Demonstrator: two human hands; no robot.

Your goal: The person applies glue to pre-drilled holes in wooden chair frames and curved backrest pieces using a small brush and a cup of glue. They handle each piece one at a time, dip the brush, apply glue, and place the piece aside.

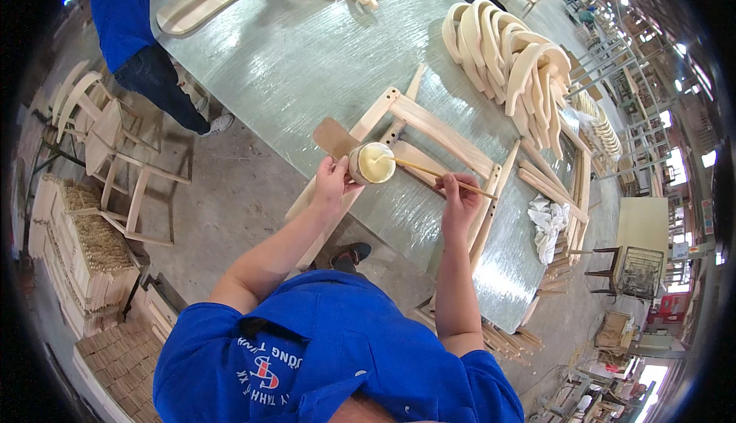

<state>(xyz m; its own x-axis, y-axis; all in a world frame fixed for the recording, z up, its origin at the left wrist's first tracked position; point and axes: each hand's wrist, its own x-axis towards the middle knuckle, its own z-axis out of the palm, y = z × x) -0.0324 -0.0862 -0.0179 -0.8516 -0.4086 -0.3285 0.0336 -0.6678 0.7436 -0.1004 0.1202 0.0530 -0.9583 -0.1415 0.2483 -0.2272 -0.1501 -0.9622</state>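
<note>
Beyond and between the fingers of both hands, a wooden frame lies on the table, its rails passing beneath the stick; one leg runs close by the right fingertips. A flat brown piece sits just past the left fingertips; whether they touch it, I cannot tell. Right of the right fingers lies a white rag, and farther beyond them a pile of curved parts. Well to the left of the left fingers stand chairs on the floor; far beyond those fingers is a co-worker.

The left hand reaches forward and inward, fingers gripping the side of the cup of cream paste. The right hand, its forearm nearly straight ahead, pinches the stick, which slants leftward from its fingers into the cup.
</note>
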